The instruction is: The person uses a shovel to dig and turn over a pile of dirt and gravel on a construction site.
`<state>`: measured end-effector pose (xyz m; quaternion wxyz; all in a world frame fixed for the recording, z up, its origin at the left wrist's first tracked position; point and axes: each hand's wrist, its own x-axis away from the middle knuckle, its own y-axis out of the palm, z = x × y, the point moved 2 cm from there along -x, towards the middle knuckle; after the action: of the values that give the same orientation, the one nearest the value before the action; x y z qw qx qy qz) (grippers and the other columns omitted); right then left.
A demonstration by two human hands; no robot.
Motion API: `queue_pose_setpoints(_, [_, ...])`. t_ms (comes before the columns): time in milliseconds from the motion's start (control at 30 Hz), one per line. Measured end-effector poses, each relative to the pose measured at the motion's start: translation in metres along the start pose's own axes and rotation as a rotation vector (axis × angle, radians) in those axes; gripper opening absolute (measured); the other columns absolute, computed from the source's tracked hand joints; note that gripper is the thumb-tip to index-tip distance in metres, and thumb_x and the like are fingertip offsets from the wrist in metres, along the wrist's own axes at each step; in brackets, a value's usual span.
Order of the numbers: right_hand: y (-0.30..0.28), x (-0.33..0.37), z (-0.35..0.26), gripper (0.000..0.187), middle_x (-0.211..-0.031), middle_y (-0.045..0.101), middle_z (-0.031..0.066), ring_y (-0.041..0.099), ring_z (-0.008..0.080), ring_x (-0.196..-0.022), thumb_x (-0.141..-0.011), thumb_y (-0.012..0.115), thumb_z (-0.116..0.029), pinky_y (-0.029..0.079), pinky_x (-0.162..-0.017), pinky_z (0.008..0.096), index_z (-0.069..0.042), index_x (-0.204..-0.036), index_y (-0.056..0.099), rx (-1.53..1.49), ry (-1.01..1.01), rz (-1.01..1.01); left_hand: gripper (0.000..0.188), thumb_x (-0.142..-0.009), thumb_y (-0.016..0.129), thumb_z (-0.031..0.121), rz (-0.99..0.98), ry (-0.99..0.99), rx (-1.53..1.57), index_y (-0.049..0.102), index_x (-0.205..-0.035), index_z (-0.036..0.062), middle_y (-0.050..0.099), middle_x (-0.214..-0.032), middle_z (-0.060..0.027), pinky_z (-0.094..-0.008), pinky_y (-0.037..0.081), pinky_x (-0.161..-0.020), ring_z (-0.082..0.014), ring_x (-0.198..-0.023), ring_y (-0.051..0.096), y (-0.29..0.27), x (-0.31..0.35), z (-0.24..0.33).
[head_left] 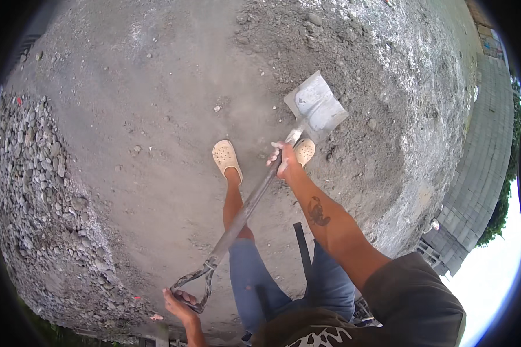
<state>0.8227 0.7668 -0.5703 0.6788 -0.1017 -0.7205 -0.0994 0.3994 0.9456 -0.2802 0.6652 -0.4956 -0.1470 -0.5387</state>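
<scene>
A shovel (246,213) slants across my body, its square metal blade (317,107) up at the far right and its handle end down at the near left. My right hand (283,160) is wrapped round the shaft just below the blade. At the other end, my left hand (181,303) grips the dark D-shaped handle (194,283). The blade looks bare apart from grey dust and hangs over the grey, sandy soil beside my right foot.
My feet, in beige clogs (225,156), stand apart on dusty ground. Along the left lies a bank of rounded stones (35,156). Loose dark soil (364,75) spreads at the right, with a whitish strip beyond it. A grey block wall (486,150) stands at the far right.
</scene>
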Motion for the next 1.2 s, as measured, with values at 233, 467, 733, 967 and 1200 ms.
queue_pose_setpoints(233, [0.122,-0.089,0.23,0.016,-0.065,0.046,0.0009,0.049,0.0199,-0.054,-0.083,0.065,-0.018,0.045,-0.057,0.045,-0.014,-0.085,0.049,0.011,0.541,-0.084,0.052,-0.096,0.048,0.054,0.65,0.311,-0.283,0.043,-0.068,0.0106,0.032,-0.047,-0.0002,-0.0288,0.031,-0.034,-0.0139,-0.035,0.034,-0.107,-0.063,0.055])
queue_pose_setpoints(467, [0.111,-0.267,-0.017,0.012,-0.062,0.042,0.0036,0.041,0.0227,-0.05,-0.083,0.053,-0.011,0.043,-0.065,0.0444,-0.012,-0.078,0.042,0.071,0.366,0.015,0.052,-0.098,0.044,0.054,0.06,0.07,-0.038,0.039,-0.067,0.0133,0.033,-0.05,-0.0004,-0.0299,0.033,-0.039,-0.0157,-0.037,0.034,0.169,-0.163,-0.019])
queue_pose_setpoints(733, [0.064,-0.215,-0.076,0.011,-0.063,0.038,0.0023,0.039,0.0206,-0.051,-0.081,0.054,-0.012,0.04,-0.06,0.0437,-0.012,-0.076,0.044,0.064,0.207,0.014,0.051,-0.095,0.048,0.055,0.03,0.023,0.015,0.041,-0.07,0.0121,0.036,-0.049,-0.0026,-0.0323,0.035,-0.034,-0.0187,-0.034,0.036,0.169,-0.125,-0.053])
queue_pose_setpoints(967, [0.048,-0.184,-0.113,0.01,-0.069,0.039,0.0019,0.041,0.0206,-0.055,-0.08,0.054,-0.014,0.04,-0.063,0.0444,-0.013,-0.086,0.046,0.09,0.104,0.012,0.05,-0.095,0.049,0.053,-0.005,-0.049,0.1,0.044,-0.072,0.0087,0.037,-0.048,-0.005,-0.0337,0.036,-0.034,-0.0206,-0.034,0.036,0.187,-0.079,-0.03])
queue_pose_setpoints(1200, [0.029,-0.157,-0.215,0.011,-0.06,0.037,0.0001,0.038,0.0183,-0.049,-0.081,0.053,-0.006,0.042,-0.057,0.0403,-0.011,-0.078,0.045,0.117,-0.025,0.025,0.052,-0.093,0.045,0.058,-0.154,-0.09,0.178,0.046,-0.069,0.0117,0.038,-0.049,-0.0032,-0.0321,0.038,-0.04,-0.0203,-0.036,0.036,0.261,-0.034,-0.068])
